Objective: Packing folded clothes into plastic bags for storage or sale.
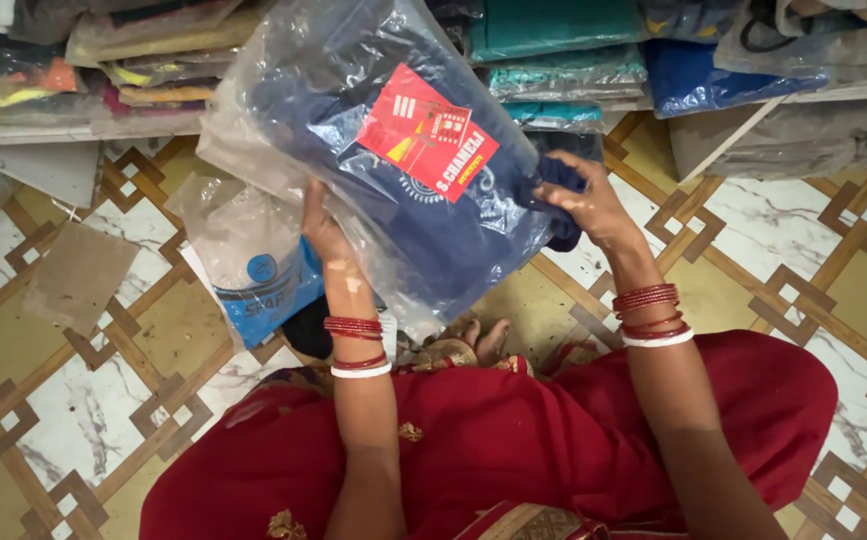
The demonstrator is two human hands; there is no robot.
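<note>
Between your two hands, up at twelve o'clock, sits the clear plastic bag (393, 150) holding folded navy cloth (453, 230) with a red card label (427, 133). Your left hand (325, 235) has its grip closed on the bag's lower edge at nine o'clock; your right hand (593, 205) pinches the cloth at three. Another bagged pack (253, 265) lies on the patterned floor (773, 250) just beside your left wrist.

A clear plastic bag (393, 150) with folded navy cloth and a red label, tilted, gripped between the left hand (325, 235) and right hand (588, 205).
</note>
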